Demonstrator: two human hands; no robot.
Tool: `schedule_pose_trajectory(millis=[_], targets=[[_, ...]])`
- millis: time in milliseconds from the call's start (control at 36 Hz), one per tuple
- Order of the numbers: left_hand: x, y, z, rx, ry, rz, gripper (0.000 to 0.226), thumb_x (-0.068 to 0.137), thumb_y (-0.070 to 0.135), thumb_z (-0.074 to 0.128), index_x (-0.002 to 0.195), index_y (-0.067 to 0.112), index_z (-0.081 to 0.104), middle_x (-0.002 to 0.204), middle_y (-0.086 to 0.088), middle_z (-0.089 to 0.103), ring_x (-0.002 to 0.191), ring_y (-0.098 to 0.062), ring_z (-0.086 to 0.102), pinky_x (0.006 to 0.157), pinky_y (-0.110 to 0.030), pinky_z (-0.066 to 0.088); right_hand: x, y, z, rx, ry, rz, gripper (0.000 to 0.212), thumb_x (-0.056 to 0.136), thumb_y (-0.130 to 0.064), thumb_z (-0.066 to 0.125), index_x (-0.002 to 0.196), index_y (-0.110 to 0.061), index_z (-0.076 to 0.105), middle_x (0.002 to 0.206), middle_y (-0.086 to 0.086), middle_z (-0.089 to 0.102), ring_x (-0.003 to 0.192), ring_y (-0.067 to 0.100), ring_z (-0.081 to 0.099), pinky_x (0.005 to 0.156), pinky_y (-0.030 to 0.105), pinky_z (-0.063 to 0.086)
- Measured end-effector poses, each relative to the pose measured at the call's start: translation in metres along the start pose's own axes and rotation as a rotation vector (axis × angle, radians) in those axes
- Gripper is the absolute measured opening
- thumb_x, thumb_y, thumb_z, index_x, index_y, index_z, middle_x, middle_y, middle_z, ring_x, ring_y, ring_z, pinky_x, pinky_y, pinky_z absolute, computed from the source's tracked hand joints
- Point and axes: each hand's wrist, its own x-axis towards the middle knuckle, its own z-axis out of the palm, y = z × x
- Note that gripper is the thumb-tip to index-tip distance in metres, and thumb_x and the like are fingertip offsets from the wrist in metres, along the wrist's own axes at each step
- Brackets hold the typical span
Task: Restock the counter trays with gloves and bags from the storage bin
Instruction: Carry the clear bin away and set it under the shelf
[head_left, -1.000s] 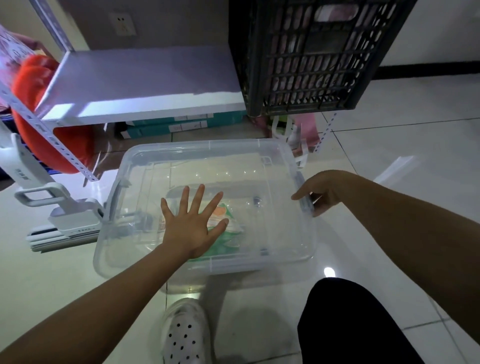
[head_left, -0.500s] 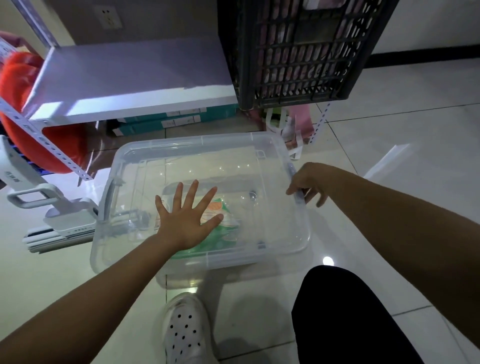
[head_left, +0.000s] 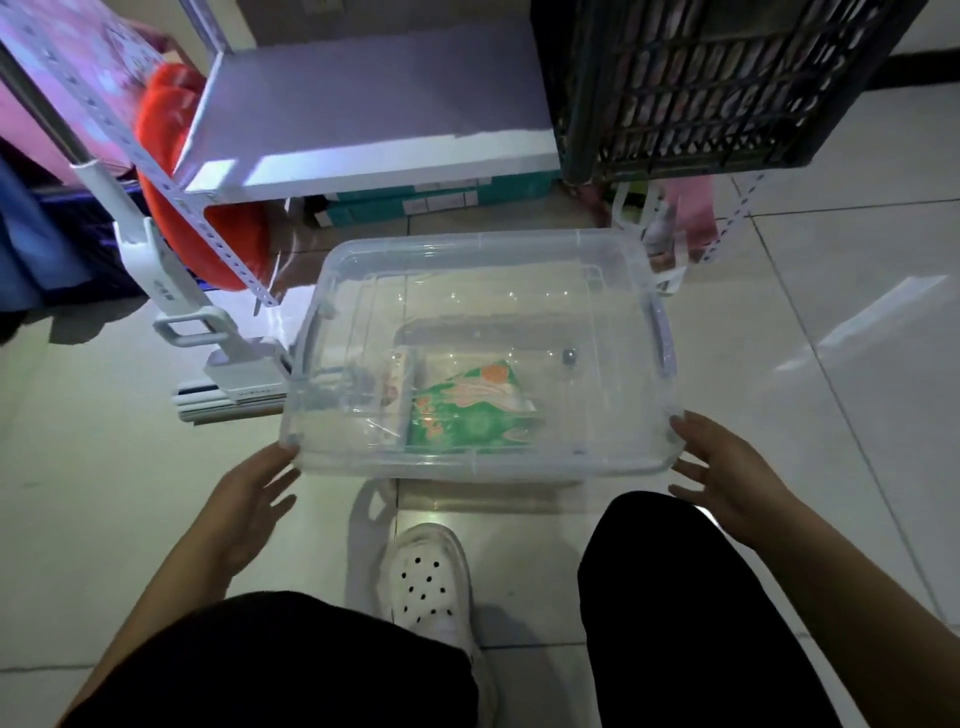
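The clear storage bin (head_left: 483, 353) sits on the tiled floor (head_left: 852, 322) directly ahead of the crouching person, its long axis running side to side across their front, so its two near corners fall almost straight ahead of the two hands. The left hand (head_left: 257, 499) is spread, fingers loosely apart, with its fingertips at or just short of the near left corner; whether they touch the plastic I cannot tell. The right hand (head_left: 724, 475) is likewise spread and relaxed, its fingertips right at the near right corner. Neither grips anything, and both lie about equally close, so this looks like a two-handed move on the bin or its lid (head_left: 467, 291), which seems to be still on. Inside, through the clear plastic, a green and orange packet (head_left: 470, 408) lies toward the near edge, a little left of centre, with a slim pale pack (head_left: 397, 384) just beside it on the left. A white perforated shoe (head_left: 426, 577) is planted just short of the bin's near wall, between the knees. Beyond the bin stands a white shelf (head_left: 374, 98) on slotted uprights, with a dark slatted crate (head_left: 691, 83) on its right end, teal boxes (head_left: 431, 200) beneath, and a white handled appliance (head_left: 208, 332) close to the bin's left side. Nothing stands between hands and corners.
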Motion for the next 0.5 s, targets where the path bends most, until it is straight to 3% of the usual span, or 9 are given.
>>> schedule_pose_trajectory(millis=[111, 194, 278, 333, 389, 500], targets=[[-0.002, 0.0, 0.01, -0.135, -0.12, 0.046, 0.031, 0.091, 0.025, 0.057, 0.118, 0.032, 0.069, 0.119, 0.016, 0.069, 0.12, -0.008, 0.054, 0.11, -0.044, 0.03, 0.0, -0.001, 0.0, 0.075, -0.056, -0.024, 0.035, 0.091, -0.026, 0.064, 0.126, -0.03, 0.063, 0.128, -0.002, 0.066, 0.12, 0.028, 0.057, 0.108, 0.054, 0.037], [-0.002, 0.009, 0.017, -0.22, -0.12, 0.039, 0.024, 0.093, 0.026, 0.056, 0.1, 0.039, 0.075, 0.11, 0.018, 0.072, 0.121, -0.013, 0.053, 0.106, -0.05, 0.033, -0.003, -0.007, 0.007, 0.123, -0.091, -0.034, 0.045, 0.087, -0.021, 0.068, 0.128, -0.037, 0.06, 0.127, -0.003, 0.066, 0.117, 0.031, 0.059, 0.103, 0.061, 0.039], [-0.006, 0.025, 0.022, -0.242, -0.094, 0.022, 0.016, 0.09, 0.023, 0.06, 0.085, 0.033, 0.071, 0.098, 0.016, 0.072, 0.127, -0.022, 0.052, 0.107, -0.054, 0.033, -0.007, -0.023, 0.013, 0.154, -0.106, -0.054, 0.035, 0.087, -0.022, 0.068, 0.118, -0.037, 0.064, 0.122, 0.001, 0.064, 0.113, 0.038, 0.059, 0.097, 0.062, 0.044], [-0.012, 0.035, 0.023, -0.267, -0.074, 0.018, 0.011, 0.09, 0.021, 0.061, 0.093, 0.031, 0.065, 0.1, 0.011, 0.069, 0.129, -0.028, 0.052, 0.106, -0.059, 0.035, -0.013, -0.036, 0.015, 0.162, -0.118, -0.035, 0.031, 0.085, -0.024, 0.068, 0.114, -0.035, 0.065, 0.122, 0.005, 0.061, 0.115, 0.042, 0.055, 0.096, 0.063, 0.045], [-0.017, 0.043, 0.022, -0.314, -0.068, 0.044, 0.022, 0.091, 0.02, 0.061, 0.112, 0.025, 0.063, 0.112, 0.004, 0.066, 0.126, -0.032, 0.054, 0.1, -0.065, 0.04, -0.02, -0.048, 0.018, 0.186, -0.141, -0.018, 0.035, 0.079, -0.025, 0.071, 0.113, -0.032, 0.065, 0.124, 0.009, 0.058, 0.115, 0.044, 0.053, 0.096, 0.065, 0.045], [-0.035, 0.059, 0.017, -0.438, -0.049, 0.102, 0.037, 0.086, 0.014, 0.064, 0.123, 0.017, 0.062, 0.124, -0.007, 0.063, 0.114, -0.037, 0.058, 0.085, -0.062, 0.054, -0.035, -0.065, 0.025, 0.193, -0.21, -0.029, 0.033, 0.08, -0.023, 0.07, 0.113, -0.026, 0.065, 0.126, 0.013, 0.058, 0.113, 0.044, 0.055, 0.096, 0.065, 0.046]])
